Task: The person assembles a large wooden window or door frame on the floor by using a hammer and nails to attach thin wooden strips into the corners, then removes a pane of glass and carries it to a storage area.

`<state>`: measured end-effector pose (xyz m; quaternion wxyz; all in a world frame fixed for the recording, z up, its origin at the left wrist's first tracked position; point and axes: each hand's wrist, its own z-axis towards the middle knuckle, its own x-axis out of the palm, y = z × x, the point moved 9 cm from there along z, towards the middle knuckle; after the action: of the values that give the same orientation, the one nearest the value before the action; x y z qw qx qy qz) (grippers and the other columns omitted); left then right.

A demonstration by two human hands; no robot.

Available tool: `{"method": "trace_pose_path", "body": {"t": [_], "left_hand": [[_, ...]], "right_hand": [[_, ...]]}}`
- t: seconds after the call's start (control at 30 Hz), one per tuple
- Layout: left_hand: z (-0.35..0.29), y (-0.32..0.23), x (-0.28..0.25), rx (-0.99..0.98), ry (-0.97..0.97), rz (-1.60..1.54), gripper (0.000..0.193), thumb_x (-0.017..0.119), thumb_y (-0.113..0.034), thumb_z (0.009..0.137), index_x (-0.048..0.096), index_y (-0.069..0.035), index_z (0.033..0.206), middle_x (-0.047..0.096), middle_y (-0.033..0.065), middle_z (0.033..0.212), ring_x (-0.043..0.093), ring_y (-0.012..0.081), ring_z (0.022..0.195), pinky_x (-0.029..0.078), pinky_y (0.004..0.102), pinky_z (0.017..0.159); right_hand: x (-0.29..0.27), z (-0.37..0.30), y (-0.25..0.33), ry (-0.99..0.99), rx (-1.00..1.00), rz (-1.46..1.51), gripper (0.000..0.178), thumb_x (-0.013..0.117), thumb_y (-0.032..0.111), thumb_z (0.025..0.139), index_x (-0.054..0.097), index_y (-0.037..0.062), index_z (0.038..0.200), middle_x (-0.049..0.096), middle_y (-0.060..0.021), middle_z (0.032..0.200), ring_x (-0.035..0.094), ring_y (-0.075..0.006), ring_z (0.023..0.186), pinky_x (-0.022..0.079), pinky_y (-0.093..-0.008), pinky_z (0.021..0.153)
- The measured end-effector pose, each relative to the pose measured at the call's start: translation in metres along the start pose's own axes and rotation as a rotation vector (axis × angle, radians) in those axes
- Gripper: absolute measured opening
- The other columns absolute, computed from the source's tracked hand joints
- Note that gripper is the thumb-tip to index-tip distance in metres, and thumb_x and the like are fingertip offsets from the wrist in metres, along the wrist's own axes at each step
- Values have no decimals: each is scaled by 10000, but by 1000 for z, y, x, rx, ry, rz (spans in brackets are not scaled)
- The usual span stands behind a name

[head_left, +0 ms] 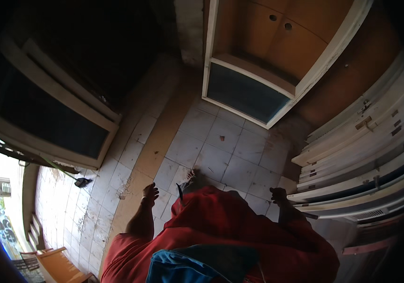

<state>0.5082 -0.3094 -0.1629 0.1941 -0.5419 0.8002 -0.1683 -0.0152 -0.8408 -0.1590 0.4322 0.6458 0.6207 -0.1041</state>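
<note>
My left hand (150,194) hangs low over the tiled floor, its fingers loosely curled and a little apart, with nothing seen in it. A pale band circles that wrist. On the other side my right hand (279,196) is held out from my body, fingers bent and apart, also with nothing visible in it. It is nearest to a row of pale door panels (352,146) leaning together at the right; whether it touches them I cannot tell. I wear a red garment (216,212), and a blue cloth (197,266) lies over its front. One foot (191,174) shows ahead of me.
A white-framed door with a glass lower pane (244,94) stands ahead, before brown boards (301,47). Another framed glass panel (56,108) is at the left. A dark object (82,182) and a small scrap (222,138) lie on the tiles. An orange-brown chair (60,266) stands lower left.
</note>
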Motion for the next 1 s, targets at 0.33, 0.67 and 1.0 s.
{"method": "trace_pose_path", "body": {"t": [0.33, 0.67, 1.0], "left_hand": [[5, -528, 288, 673, 211, 167, 380, 429, -177, 980, 451, -93, 1350, 575, 87, 1260, 582, 196, 1070, 514, 375, 849], [-155, -805, 540, 1392, 156, 222, 926, 862, -369, 649, 404, -22, 1375, 539, 240, 1222, 523, 351, 1167, 398, 428, 1029], [-192, -938, 637, 1459, -152, 27, 1086, 855, -411, 629, 264, 36, 1423, 432, 271, 1344, 405, 391, 1280, 358, 414, 1073]], "right_hand": [[-198, 104, 178, -664, 68, 769, 456, 737, 325, 822, 616, 8, 1126, 640, -106, 946, 613, -133, 643, 472, -274, 551], [-525, 176, 224, -1362, -240, 644, 508, 749, 229, 812, 558, 5, 1225, 581, -158, 1167, 561, -286, 1073, 459, -392, 933], [-767, 195, 320, -1632, -496, 663, 743, 818, 280, 732, 455, -67, 1280, 557, -175, 1199, 534, -225, 1077, 437, -363, 917]]}}
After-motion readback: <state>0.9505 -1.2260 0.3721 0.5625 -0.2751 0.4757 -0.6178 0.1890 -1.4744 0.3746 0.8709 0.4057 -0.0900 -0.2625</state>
